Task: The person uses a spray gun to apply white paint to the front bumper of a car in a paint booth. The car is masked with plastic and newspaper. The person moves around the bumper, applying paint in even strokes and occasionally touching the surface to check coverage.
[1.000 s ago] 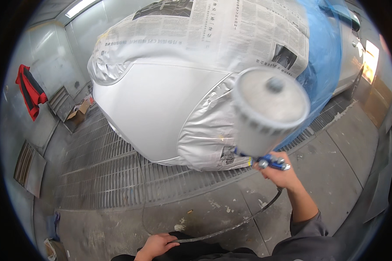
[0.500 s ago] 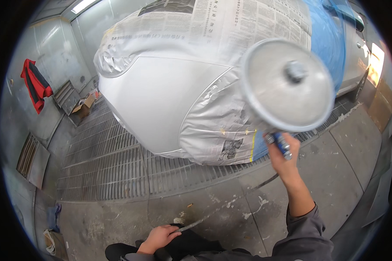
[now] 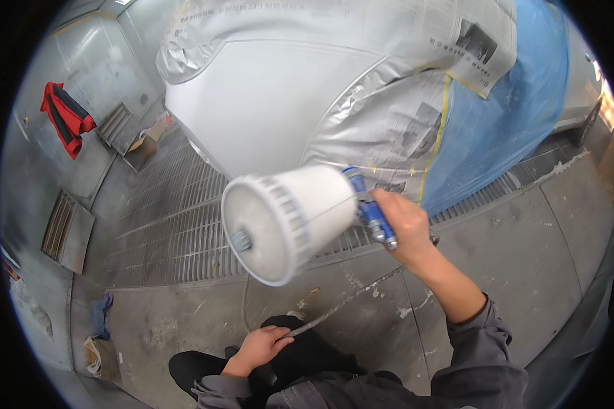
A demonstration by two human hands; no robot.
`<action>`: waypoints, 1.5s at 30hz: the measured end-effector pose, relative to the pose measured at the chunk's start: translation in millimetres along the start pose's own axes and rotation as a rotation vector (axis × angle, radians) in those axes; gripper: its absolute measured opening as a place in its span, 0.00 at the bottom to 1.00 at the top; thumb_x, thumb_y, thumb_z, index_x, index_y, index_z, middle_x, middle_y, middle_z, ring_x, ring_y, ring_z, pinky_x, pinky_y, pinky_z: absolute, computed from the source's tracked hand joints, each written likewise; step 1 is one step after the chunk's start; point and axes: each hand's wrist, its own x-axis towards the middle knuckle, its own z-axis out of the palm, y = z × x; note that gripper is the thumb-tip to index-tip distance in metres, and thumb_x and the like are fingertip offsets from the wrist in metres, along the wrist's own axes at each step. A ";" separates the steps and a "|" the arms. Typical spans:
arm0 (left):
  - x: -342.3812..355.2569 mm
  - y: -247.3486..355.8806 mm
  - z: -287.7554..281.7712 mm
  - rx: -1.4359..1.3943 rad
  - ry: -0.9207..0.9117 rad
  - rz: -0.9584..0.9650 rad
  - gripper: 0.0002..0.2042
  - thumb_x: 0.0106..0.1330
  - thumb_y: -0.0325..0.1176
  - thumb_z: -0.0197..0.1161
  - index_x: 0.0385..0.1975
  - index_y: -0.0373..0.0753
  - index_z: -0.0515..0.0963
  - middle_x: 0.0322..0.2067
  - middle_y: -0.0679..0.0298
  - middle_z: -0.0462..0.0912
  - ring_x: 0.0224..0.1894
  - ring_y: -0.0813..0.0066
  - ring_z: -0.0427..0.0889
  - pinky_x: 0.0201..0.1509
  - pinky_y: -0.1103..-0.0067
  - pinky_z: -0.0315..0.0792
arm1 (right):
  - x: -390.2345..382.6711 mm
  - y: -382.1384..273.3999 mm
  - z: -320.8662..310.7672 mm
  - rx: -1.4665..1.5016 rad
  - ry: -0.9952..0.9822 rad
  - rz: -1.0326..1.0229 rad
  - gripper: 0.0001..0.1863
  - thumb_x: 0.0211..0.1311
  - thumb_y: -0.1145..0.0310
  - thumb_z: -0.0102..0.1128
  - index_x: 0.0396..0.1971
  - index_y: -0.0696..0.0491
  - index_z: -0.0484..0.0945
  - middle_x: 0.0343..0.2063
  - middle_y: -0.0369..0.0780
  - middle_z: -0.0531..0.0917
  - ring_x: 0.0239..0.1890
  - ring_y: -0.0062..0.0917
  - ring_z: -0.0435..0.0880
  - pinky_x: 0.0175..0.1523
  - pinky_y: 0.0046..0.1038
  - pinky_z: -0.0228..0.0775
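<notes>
My right hand (image 3: 406,225) grips a blue-and-chrome spray gun (image 3: 372,211). Its large white paint cup (image 3: 290,225) lies tipped sideways toward the left, lid facing me. My left hand (image 3: 262,351), low near my dark trousers, is closed on the grey air hose (image 3: 341,307) that runs up to the gun. Beyond the cup is a pale silver-white car panel (image 3: 266,109), framed by masking newspaper (image 3: 484,41) and crumpled silver-coated paper (image 3: 348,112). Blue plastic sheeting (image 3: 498,136) with a yellow tape edge covers the car to the right.
A metal floor grating (image 3: 157,211) runs under the car, beside concrete flooring (image 3: 498,273). Along the left wall (image 3: 89,54) are a red-and-black jacket (image 3: 68,119), louvred vents (image 3: 58,225), a cardboard box (image 3: 143,146) and a blue cloth (image 3: 101,317). A car wheel (image 3: 587,123) shows at right.
The gun has swung left and down, its cup tipping from upright onto its side. The car sits higher in view. My left hand has shifted slightly right and up.
</notes>
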 end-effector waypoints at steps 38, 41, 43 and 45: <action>-101.1 -118.1 -94.0 -0.045 -0.051 -0.234 0.13 0.69 0.33 0.56 0.47 0.43 0.86 0.41 0.49 0.88 0.43 0.48 0.86 0.46 0.59 0.80 | -6.7 -102.8 -47.5 0.750 0.817 1.019 0.18 0.78 0.62 0.57 0.62 0.50 0.73 0.39 0.35 0.82 0.19 0.16 0.73 0.22 0.21 0.64; -102.1 -185.0 -60.5 -0.328 -0.026 -0.368 0.11 0.67 0.35 0.59 0.44 0.45 0.86 0.40 0.50 0.88 0.42 0.48 0.86 0.46 0.59 0.80 | 11.8 -136.7 -52.2 0.809 0.878 0.993 0.18 0.79 0.60 0.57 0.61 0.50 0.73 0.38 0.35 0.82 0.19 0.17 0.73 0.22 0.22 0.64; -96.5 -207.1 -61.7 -0.528 -0.084 -0.463 0.10 0.66 0.37 0.61 0.42 0.46 0.87 0.39 0.50 0.88 0.42 0.49 0.86 0.46 0.59 0.79 | 25.5 -168.4 -45.7 0.784 0.867 1.040 0.17 0.79 0.60 0.57 0.60 0.50 0.72 0.38 0.36 0.82 0.19 0.18 0.73 0.22 0.22 0.65; -86.3 -207.5 -90.0 -0.270 -0.144 -0.251 0.10 0.64 0.39 0.64 0.41 0.46 0.86 0.38 0.51 0.87 0.42 0.49 0.86 0.46 0.58 0.79 | 46.1 -199.4 -34.5 0.760 0.734 1.071 0.16 0.78 0.62 0.58 0.59 0.50 0.72 0.38 0.37 0.82 0.19 0.20 0.75 0.22 0.22 0.66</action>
